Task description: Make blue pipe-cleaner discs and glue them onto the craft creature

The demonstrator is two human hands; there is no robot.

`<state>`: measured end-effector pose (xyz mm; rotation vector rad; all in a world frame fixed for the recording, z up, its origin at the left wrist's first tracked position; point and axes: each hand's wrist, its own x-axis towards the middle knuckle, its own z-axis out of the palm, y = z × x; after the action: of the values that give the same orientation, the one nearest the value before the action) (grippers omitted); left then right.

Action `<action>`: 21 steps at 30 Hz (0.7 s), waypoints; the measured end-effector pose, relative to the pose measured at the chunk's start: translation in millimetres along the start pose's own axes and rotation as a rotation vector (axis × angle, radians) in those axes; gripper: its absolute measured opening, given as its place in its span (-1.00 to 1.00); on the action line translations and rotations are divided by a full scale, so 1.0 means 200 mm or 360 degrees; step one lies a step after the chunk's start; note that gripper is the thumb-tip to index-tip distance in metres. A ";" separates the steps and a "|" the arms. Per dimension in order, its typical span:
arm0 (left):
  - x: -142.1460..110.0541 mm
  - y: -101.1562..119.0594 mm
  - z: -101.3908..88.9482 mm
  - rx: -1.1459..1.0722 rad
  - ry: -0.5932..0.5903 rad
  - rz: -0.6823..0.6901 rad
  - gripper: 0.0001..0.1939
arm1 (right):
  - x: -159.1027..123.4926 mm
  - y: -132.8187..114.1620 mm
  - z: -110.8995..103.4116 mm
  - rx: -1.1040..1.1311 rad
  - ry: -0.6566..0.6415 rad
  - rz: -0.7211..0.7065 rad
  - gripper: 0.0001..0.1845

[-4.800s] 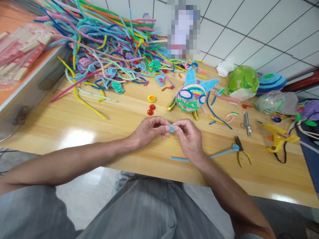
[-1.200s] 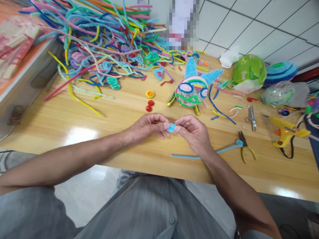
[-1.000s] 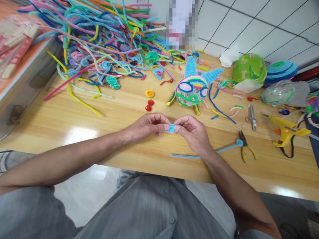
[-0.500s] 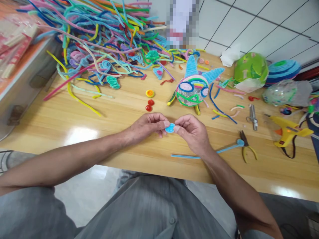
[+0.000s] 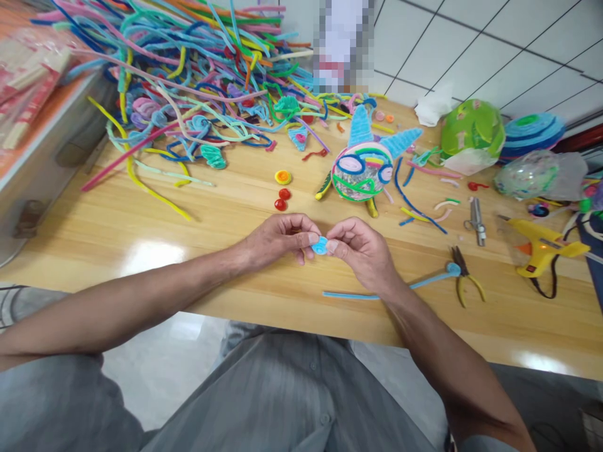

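Note:
Between my hands is a small light-blue coil of pipe cleaner (image 5: 320, 246), wound flat into a disc. My left hand (image 5: 287, 240) pinches its left edge between thumb and fingers. On the opposite edge, thumb and forefinger of my right hand (image 5: 360, 248) are closed. Under my right wrist lies a light-blue pipe cleaner (image 5: 348, 295), its far end rolled into a small curl. Beyond my hands stands a round figure (image 5: 358, 179) with blue ears and a green zigzag mouth. Two red coils (image 5: 281, 199) and a yellow-orange coil (image 5: 283, 177) lie to its left.
A tangled heap of pipe cleaners (image 5: 198, 81) fills the back left, beside a box (image 5: 56, 144) at the left edge. Rightward lie pliers (image 5: 462, 279), a metal cutter (image 5: 477, 223) and a yellow glue gun (image 5: 541, 248). A green ball (image 5: 473, 133) stands by the tiled wall.
The blue coil has turned in my fingers from a narrow edge-on view to a rounder face. Both hands keep their pinch in nearly the same place.

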<state>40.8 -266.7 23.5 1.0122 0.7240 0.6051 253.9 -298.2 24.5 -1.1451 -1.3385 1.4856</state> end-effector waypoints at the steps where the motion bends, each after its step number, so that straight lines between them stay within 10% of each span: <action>1: 0.00 0.00 0.00 -0.0007 -0.0003 0.0001 -0.54 | 0.00 0.00 0.00 0.0015 0.0000 0.0015 -0.58; 21: -0.02 0.00 0.03 0.0052 0.0173 0.0064 -0.57 | -0.02 0.06 -0.01 -0.0311 0.0117 -0.0218 -0.82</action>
<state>43.6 -272.2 26.9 1.0323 0.8128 0.6891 255.9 -302.9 12.9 -1.1927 -1.5050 1.2248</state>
